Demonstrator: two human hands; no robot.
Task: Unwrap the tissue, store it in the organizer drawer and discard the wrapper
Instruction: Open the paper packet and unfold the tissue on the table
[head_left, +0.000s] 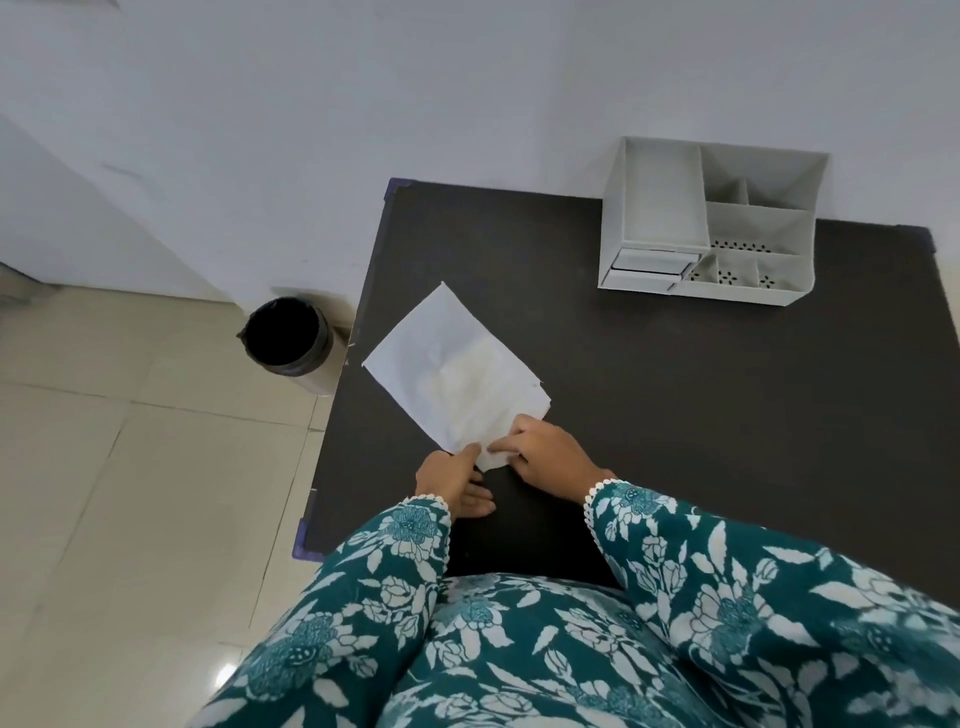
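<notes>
Unwrap step, I think: my left hand (451, 480) and right hand (545, 451) both pinch the wrapped tissue (457, 366) at its near corner, well short of the organizer (709, 221). Next: peel wrapper apart.

Both hands meet at the near corner of a flat white tissue (457, 374) lying on the dark table (675, 415). The left hand (452, 480) pinches its edge; the right hand (550, 454) presses fingertips beside it, perhaps folding the corner. Beyond the right hand stands a white organizer (711, 223). Left of the left hand, on the floor, sits a black-lined bin (288, 338).
</notes>
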